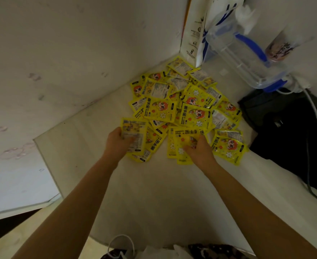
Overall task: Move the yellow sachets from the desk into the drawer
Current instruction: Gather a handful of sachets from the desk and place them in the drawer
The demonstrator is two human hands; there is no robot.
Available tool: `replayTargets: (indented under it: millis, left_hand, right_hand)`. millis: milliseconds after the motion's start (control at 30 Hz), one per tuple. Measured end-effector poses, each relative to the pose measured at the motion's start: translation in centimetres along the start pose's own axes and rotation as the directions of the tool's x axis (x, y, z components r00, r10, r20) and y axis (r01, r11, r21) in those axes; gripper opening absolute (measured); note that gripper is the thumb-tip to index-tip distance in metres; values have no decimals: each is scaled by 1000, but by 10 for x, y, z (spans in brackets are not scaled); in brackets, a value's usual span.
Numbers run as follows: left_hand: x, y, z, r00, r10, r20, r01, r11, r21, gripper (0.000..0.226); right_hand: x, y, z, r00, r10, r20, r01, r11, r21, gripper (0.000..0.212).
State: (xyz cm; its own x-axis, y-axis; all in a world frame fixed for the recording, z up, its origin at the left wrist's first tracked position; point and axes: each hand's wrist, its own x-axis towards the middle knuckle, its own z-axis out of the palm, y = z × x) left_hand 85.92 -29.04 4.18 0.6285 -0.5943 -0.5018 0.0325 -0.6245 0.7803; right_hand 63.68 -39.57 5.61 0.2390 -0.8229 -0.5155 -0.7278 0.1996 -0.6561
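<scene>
Yellow hand-warmer sachets (183,111) lie heaped in the desk (154,193) corner; no drawer shows. The left hand (117,142) pinches a near-edge sachet and the right hand (198,148) presses curled fingers on another. They look light, flat and slick, probably best gathered by their edges in small stacks.

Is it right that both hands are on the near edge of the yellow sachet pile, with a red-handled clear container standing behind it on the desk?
Not quite: the handle is blue, not red. The head view shows the clear container with a blue handle behind the pile of yellow sachets on the desk. The rest holds: the left hand and the right hand are both on the pile's near edge.
</scene>
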Motion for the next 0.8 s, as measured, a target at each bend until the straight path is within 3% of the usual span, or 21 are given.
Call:
replayTargets:
  millis: [67,167,333,533,700,800]
  left_hand:
    - [11,6,13,1000,8,-5,-7,998,69,21]
    - [32,3,26,999,-14,-48,24,977,211,47]
    - [39,-6,42,996,-90,-23,92,917,388,48]
    - [32,-26,44,991,-91,-99,114,957,267,55]
    - [5,-27,33,987,-43,-155,69,983,168,35]
    - [-11,-30,23,982,-55,-182,70,994,81,33]
  right_hand:
    - [18,-7,9,1000,25,13,-25,1000,14,39]
    - [32,-13,22,997,68,-33,-70,994,-82,35]
    - [31,-17,35,975,199,-101,-220,933,-284,60]
    - [24,-12,45,991,105,-87,-121,973,-199,61]
    - [19,-7,43,989,115,-97,-113,993,23,67]
    - [12,3,37,988,140,-67,-137,989,57,68]
